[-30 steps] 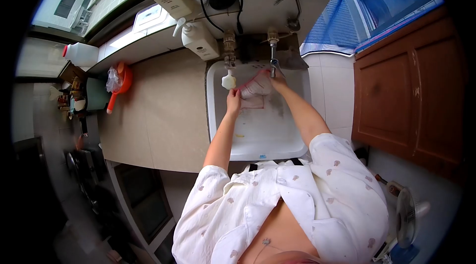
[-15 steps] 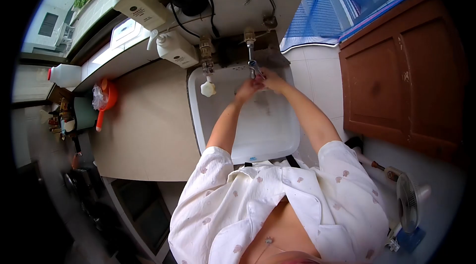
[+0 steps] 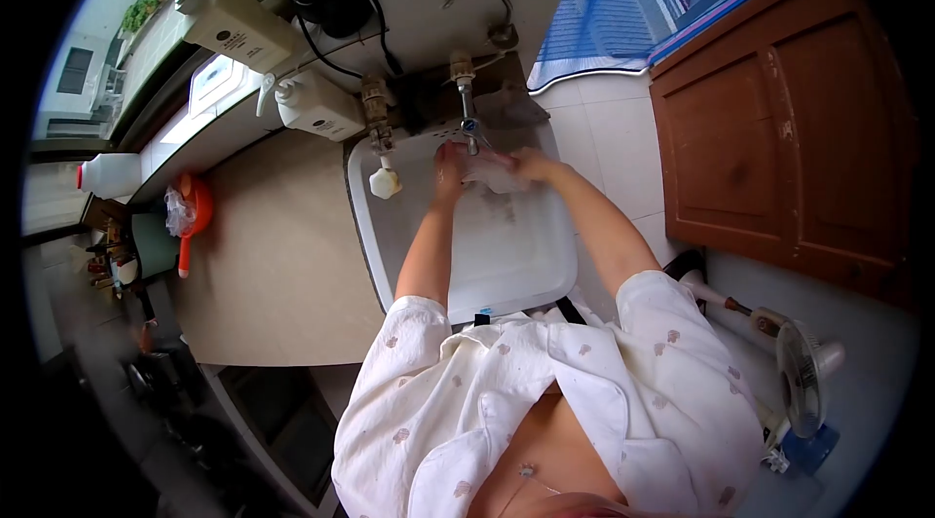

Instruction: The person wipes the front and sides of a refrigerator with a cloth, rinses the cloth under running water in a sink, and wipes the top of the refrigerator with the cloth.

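A pale pinkish, thin, partly see-through cloth (image 3: pixel 495 174) is stretched between my two hands under the tap. My left hand (image 3: pixel 449 167) is closed at its left end, and my right hand (image 3: pixel 529 165) grips the right end. Just above the cloth is the metal tap (image 3: pixel 468 126). Both hands are over the back part of the white sink (image 3: pixel 516 270). The cloth is blurred, and its exact kind cannot be made out.
Left of the tap stands a valve with a white knob (image 3: pixel 386 183). Two pump bottles (image 3: pixel 319 105) stand by the counter (image 3: pixel 268 255). An orange dipper (image 3: pixel 198 206) lies at its far left. On the right are a brown wooden door (image 3: pixel 760 138) and a fan (image 3: pixel 801 377).
My hands were close together right at the tap's mouth. They have drawn apart sideways, and the pale cloth now shows spread between them. The view has shifted slightly.
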Demonstrator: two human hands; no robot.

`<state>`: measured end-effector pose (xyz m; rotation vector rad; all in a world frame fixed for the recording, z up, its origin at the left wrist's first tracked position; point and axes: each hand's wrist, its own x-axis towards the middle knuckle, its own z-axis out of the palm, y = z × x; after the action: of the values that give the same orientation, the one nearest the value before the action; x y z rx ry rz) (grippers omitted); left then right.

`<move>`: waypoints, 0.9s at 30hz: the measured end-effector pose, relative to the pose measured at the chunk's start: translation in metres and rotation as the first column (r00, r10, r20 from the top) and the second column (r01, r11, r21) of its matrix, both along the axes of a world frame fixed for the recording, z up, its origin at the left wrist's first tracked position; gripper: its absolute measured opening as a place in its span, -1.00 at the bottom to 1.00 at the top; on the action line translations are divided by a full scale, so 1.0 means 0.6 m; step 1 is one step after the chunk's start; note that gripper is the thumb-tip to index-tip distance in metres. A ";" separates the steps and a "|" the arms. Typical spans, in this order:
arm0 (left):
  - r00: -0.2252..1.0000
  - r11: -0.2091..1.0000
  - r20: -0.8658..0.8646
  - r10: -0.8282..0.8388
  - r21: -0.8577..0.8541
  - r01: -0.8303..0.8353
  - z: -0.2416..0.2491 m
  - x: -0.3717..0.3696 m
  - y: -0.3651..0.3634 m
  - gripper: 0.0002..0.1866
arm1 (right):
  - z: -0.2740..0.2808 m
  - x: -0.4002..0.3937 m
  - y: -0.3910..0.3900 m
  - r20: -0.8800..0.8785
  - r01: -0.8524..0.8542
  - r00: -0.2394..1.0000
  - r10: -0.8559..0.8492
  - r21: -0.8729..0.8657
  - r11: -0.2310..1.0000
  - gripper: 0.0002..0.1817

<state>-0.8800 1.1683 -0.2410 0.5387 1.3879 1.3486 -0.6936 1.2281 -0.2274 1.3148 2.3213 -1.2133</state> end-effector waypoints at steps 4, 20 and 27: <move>0.973 0.983 0.212 0.095 0.136 -0.126 -0.068 -0.048 -0.030 -0.61 | -0.025 -0.040 0.004 -0.283 0.269 0.907 -0.311 -0.178 0.947 -0.81; 0.962 0.944 0.102 0.253 -0.244 -0.223 -0.028 -0.091 -0.108 -0.61 | -0.088 -0.127 -0.021 -0.460 0.583 0.676 -0.576 -0.145 0.799 -0.78; 0.950 0.987 0.270 0.155 -0.016 -0.157 -0.015 -0.010 -0.039 -0.73 | -0.006 -0.096 -0.021 -0.457 0.679 0.682 -0.572 0.104 0.727 -0.72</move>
<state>-0.8863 1.1448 -0.2498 0.2391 1.2213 1.4925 -0.7511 1.2155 -0.2310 2.3156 2.4278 -1.5029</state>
